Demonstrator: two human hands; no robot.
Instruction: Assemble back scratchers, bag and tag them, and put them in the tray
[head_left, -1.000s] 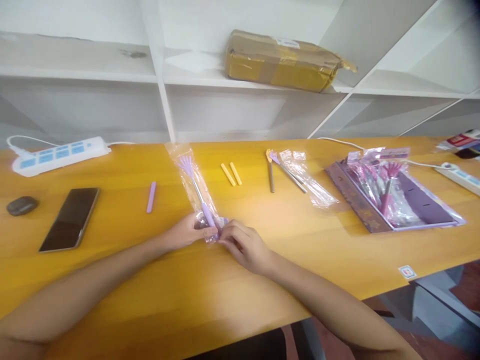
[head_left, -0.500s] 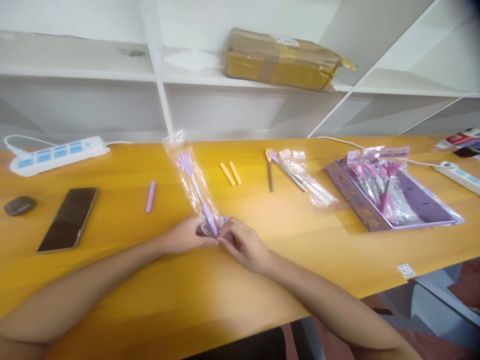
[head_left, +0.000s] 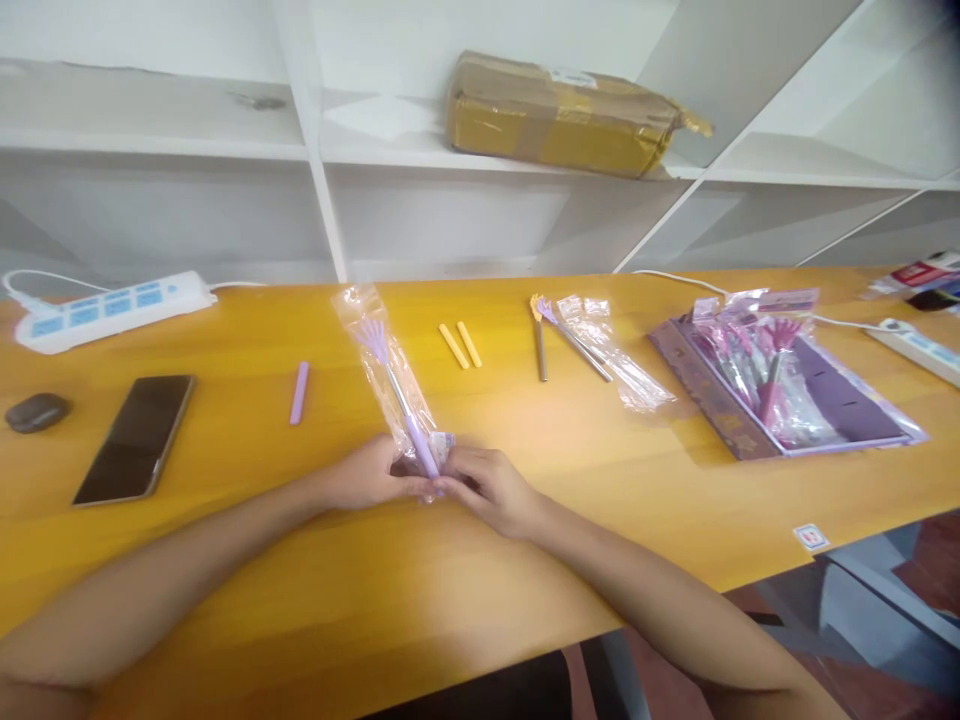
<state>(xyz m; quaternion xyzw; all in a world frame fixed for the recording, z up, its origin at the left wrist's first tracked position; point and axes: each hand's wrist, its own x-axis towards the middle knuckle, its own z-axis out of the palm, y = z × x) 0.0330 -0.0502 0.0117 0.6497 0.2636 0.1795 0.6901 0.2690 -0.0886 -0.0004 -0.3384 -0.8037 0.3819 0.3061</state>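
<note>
A purple back scratcher [head_left: 397, 385] with a hand-shaped head, metal rod and purple grip lies along a clear plastic bag [head_left: 361, 305]. My left hand [head_left: 375, 474] is closed round the bag and grip end from the left. From the right, my right hand [head_left: 491, 487] pinches the same end, thumb and fingers together. Whether the scratcher is fully inside the bag I cannot tell. A loose purple grip sleeve [head_left: 299, 393] lies to the left, and two yellow sleeves [head_left: 459, 345] lie beyond my hands. Two scratchers without sleeves, one yellow-headed [head_left: 541, 340] and one purple-headed [head_left: 576, 342], lie farther right.
Clear bags [head_left: 622, 360] lie beside the bare scratchers. An open purple box [head_left: 855, 400] at right holds several bagged pink scratchers. At left are a phone [head_left: 135, 440], a dark case [head_left: 37, 412] and a power strip [head_left: 116, 310]. A taped carton [head_left: 562, 120] sits on the shelf.
The bag's far end and the scratcher's head have come slightly lower and nearer me. My right fingers have shifted their pinch at the grip end, and a bag corner now shows below my hands.
</note>
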